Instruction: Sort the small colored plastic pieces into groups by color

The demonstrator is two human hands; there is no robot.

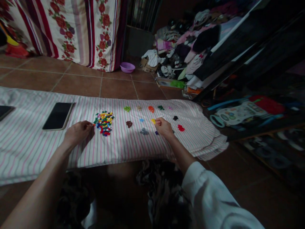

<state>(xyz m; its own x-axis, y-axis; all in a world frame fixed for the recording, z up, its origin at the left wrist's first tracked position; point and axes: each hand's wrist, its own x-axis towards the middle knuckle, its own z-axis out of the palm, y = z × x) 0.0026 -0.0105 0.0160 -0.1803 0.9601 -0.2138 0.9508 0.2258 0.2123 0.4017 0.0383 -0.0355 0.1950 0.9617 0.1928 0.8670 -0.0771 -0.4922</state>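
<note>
A pink-striped white cloth (35, 143) lies across the tiled floor. On it sits a mixed pile of small coloured pieces (104, 122). My left hand (77, 132) rests on the cloth with its fingertips at the pile's left edge; whether it pinches a piece is hidden. My right hand (164, 126) is curled at the small yellow group (153, 121), fingertips touching it. Around it lie small sorted groups: green (127, 108), orange (151, 109), dark green (160, 107), brown (129, 124), grey (144, 131), black (175, 118), red (181, 128).
A dark phone (58, 115) lies on the cloth left of the pile, another dark device (4, 111) at the far left edge. A purple bowl (127, 67) and heaped clothes (186, 47) sit behind. Toys (238, 113) crowd the right. A floral curtain (71, 28) hangs at the back.
</note>
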